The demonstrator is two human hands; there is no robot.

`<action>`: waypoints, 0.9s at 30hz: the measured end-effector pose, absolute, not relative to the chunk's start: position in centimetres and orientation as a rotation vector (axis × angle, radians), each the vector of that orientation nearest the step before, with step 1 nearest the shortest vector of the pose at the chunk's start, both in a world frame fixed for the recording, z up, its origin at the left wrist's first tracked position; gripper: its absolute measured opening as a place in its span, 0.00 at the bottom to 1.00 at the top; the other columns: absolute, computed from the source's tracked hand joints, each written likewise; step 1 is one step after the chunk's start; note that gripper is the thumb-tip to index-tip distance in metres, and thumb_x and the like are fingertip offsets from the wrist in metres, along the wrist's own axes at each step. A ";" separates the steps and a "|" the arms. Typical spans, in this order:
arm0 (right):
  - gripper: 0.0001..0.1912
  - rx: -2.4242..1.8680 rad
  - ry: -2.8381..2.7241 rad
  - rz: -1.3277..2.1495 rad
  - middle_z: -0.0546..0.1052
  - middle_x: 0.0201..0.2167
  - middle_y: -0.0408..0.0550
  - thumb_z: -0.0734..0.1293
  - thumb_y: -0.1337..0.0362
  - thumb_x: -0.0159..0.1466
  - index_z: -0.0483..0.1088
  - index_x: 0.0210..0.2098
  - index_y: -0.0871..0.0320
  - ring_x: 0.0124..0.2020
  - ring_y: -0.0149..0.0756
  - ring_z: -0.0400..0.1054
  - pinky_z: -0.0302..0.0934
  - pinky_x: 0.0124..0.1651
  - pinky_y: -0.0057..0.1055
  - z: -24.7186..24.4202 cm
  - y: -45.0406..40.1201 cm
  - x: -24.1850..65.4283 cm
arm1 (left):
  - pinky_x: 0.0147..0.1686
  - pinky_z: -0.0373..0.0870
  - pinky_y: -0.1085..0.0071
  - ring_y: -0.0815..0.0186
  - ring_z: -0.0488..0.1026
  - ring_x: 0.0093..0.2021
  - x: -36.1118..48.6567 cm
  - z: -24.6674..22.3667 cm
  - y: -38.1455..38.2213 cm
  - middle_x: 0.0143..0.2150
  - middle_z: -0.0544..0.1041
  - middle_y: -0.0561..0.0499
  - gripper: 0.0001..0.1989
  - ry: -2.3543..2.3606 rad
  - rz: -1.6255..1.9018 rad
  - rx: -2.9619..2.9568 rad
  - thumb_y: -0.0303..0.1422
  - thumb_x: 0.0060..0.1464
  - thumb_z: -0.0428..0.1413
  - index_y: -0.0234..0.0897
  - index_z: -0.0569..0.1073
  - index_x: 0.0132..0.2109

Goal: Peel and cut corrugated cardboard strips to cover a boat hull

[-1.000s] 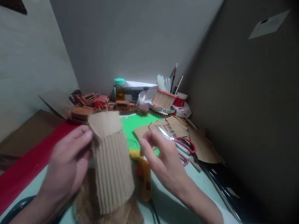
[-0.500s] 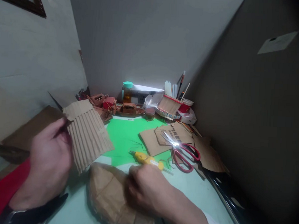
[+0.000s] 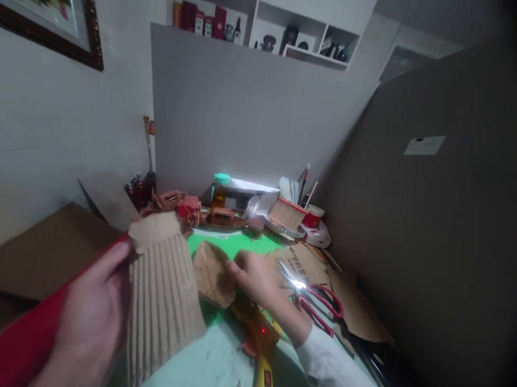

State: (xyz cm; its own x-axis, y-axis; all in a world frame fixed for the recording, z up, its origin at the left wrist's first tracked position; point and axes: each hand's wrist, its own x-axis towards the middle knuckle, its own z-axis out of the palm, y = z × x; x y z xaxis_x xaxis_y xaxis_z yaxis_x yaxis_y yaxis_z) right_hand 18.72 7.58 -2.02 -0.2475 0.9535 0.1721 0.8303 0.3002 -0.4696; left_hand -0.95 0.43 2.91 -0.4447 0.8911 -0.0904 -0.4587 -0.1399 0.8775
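Observation:
My left hand (image 3: 91, 312) grips a corrugated cardboard piece (image 3: 164, 298) by its left edge, the ridges facing up and a smooth strip along the top. Between the fingers of my right hand (image 3: 252, 274) is the right edge of a brown cardboard form (image 3: 213, 275), curved and pointed like a leaf. It is lifted over the green sheet (image 3: 234, 245). Below my right wrist lies an orange and yellow tool (image 3: 264, 378) with a lit red light, which looks like a glue gun. Red-handled scissors (image 3: 322, 306) lie open to the right.
Cardboard scraps (image 3: 357, 302) lie along the right side beside a grey partition (image 3: 434, 226). At the back stand small brown model boats (image 3: 222, 217), a jar with a turquoise lid (image 3: 219, 191) and a holder with brushes (image 3: 288, 212). A cardboard box (image 3: 52, 246) sits at the left.
My view has tilted up, showing wall shelves. My right hand has raised the brown form away from the table's front, uncovering the orange and yellow tool. My left hand still holds the corrugated piece.

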 end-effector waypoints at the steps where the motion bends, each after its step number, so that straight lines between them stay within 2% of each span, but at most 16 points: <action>1: 0.14 -1.587 -2.133 0.392 0.74 0.29 0.41 0.65 0.57 0.69 0.71 0.34 0.61 0.28 0.30 0.69 0.66 0.34 0.31 -2.0 8.0 18.6 | 0.30 0.76 0.70 0.62 0.80 0.28 -0.8 2.6 0.5 0.20 0.77 0.57 0.09 1.105 1.684 0.568 0.26 0.59 0.50 0.39 0.73 0.34; 4: 0.11 -1.542 -2.053 0.377 0.73 0.28 0.42 0.64 0.61 0.69 0.69 0.32 0.61 0.29 0.32 0.69 0.64 0.34 0.32 -1.3 7.5 18.9 | 0.29 0.73 0.75 0.68 0.76 0.29 0.0 1.3 0.3 0.25 0.76 0.59 0.04 1.035 1.535 0.610 0.29 0.58 0.55 0.40 0.73 0.34; 6: 0.13 -1.486 -1.997 0.382 0.71 0.25 0.42 0.61 0.63 0.70 0.66 0.30 0.59 0.28 0.32 0.67 0.59 0.32 0.30 -0.3 6.0 19.5 | 0.27 0.70 0.78 0.71 0.71 0.26 0.7 0.3 0.0 0.25 0.73 0.60 0.07 0.995 1.432 0.704 0.32 0.56 0.58 0.39 0.70 0.30; 9: 0.15 -1.367 -1.937 0.411 0.70 0.25 0.41 0.56 0.59 0.72 0.62 0.30 0.56 0.27 0.31 0.64 0.56 0.30 0.28 1.3 2.7 20.3 | 0.21 0.62 0.79 0.72 0.62 0.22 1.8 -0.8 -0.9 0.23 0.68 0.60 0.11 0.983 1.282 0.875 0.38 0.57 0.59 0.40 0.68 0.30; 12: 0.14 -1.172 -1.935 0.446 0.67 0.25 0.40 0.59 0.59 0.70 0.61 0.29 0.56 0.27 0.30 0.62 0.54 0.31 0.27 2.1 -0.4 20.1 | 0.19 0.54 0.78 0.71 0.57 0.22 2.9 -1.2 -1.8 0.23 0.62 0.60 0.12 1.015 1.241 1.083 0.42 0.57 0.58 0.40 0.68 0.31; 15: 0.11 -1.030 -2.000 0.428 0.66 0.25 0.40 0.62 0.61 0.68 0.61 0.29 0.56 0.26 0.31 0.60 0.52 0.29 0.28 2.0 -1.8 19.5 | 0.23 0.55 0.74 0.70 0.58 0.25 4.1 -0.7 -2.2 0.24 0.60 0.59 0.14 1.011 1.274 1.376 0.43 0.58 0.55 0.40 0.66 0.30; 22: 0.12 -0.856 -1.956 0.053 0.61 0.26 0.41 0.56 0.68 0.70 0.54 0.29 0.54 0.25 0.32 0.56 0.50 0.28 0.29 3.2 -0.5 20.4 | 0.33 0.56 0.67 0.62 0.61 0.32 6.1 2.1 -0.5 0.28 0.64 0.54 0.12 0.978 1.333 1.844 0.39 0.59 0.52 0.41 0.65 0.28; 27: 0.12 -0.839 -1.838 -0.012 0.60 0.24 0.39 0.56 0.71 0.69 0.52 0.29 0.54 0.23 0.30 0.55 0.49 0.27 0.28 3.3 0.3 21.6 | 0.28 0.53 0.68 0.61 0.60 0.31 7.2 3.2 0.5 0.25 0.64 0.54 0.15 0.967 1.258 1.914 0.43 0.61 0.50 0.42 0.67 0.28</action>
State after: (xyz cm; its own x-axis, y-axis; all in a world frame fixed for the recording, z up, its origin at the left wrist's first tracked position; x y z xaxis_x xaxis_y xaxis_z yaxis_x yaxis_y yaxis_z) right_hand 21.57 0.31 3.30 -0.1874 0.5364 0.8229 0.5471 0.7527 -0.3661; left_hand 7.23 0.54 3.20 0.2697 0.8455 0.4609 0.2286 -0.5212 0.8223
